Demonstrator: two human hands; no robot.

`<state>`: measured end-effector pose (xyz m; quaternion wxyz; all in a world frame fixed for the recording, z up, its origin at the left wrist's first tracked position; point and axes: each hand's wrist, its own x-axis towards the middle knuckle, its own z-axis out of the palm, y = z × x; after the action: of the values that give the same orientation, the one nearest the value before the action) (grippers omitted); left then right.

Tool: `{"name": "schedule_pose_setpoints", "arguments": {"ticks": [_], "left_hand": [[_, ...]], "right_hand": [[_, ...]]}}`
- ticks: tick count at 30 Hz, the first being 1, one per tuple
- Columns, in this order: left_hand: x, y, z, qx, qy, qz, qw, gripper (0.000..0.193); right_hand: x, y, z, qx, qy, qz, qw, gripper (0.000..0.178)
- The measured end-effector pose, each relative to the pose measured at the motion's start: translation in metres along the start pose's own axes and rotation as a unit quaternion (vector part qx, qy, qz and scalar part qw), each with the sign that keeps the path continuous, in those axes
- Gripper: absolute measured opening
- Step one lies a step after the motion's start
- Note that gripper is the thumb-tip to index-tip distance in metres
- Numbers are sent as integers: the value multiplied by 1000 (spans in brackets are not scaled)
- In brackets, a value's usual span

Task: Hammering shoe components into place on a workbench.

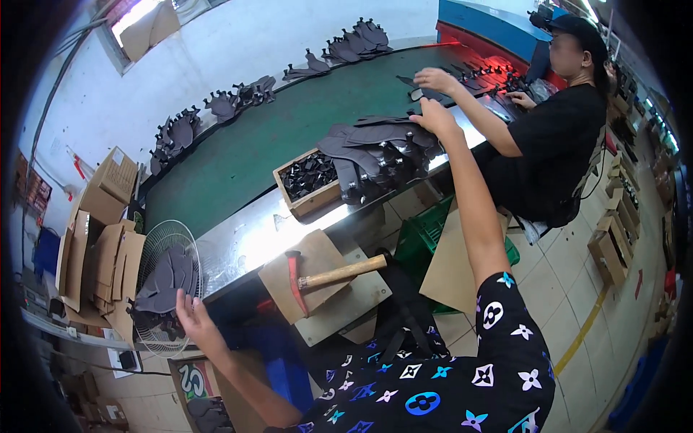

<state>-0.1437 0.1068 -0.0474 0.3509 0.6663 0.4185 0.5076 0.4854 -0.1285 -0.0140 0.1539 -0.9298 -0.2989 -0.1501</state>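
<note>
My right hand (439,121) reaches out over a pile of flat dark-grey, paddle-shaped pieces (346,148) on the bench's near edge. Its thumb is at the pile's far right end, apart from the fingers; I see nothing held in it. Glossy black fittings (386,169) hang from the pieces. My left hand (198,325) is raised with fingers spread, beside a round white wire fan guard (167,229) holding more grey pieces (167,278). A hammer (339,273) with red head and wooden handle lies on a board (278,278) before me.
A wooden box (307,180) of small black parts stands on the metal edge (253,238) of the green conveyor (267,137). Grey pieces (357,43) line its far side. A co-worker (570,123) sits at right, one hand (437,79) near mine. Cardboard boxes (108,187) stand left.
</note>
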Motion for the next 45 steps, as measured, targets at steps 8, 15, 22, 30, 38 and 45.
{"name": "schedule_pose_setpoints", "arguments": {"ticks": [8, 15, 22, 30, 38, 45], "left_hand": [[-25, 53, 26, 134, -27, 137, 981, 37], [-33, 133, 89, 200, -171, 338, 904, 68], [-53, 45, 79, -314, -363, -222, 848, 31], [-74, -5, 124, 245, -194, 35, 949, 43], [48, 14, 230, 269, -191, 326, 886, 25], [106, 9, 310, 522, -354, 406, 661, 14]], "right_hand": [[-27, -101, -42, 109, 173, -301, 931, 21], [-166, -241, -125, 250, 86, -641, 721, 39], [-272, -226, 16, 323, -37, -329, 886, 103], [-389, -111, 33, 343, -163, 36, 925, 32], [-443, -76, -13, 413, -154, 161, 883, 21], [-420, -88, 19, 428, -126, 86, 891, 25]]}}
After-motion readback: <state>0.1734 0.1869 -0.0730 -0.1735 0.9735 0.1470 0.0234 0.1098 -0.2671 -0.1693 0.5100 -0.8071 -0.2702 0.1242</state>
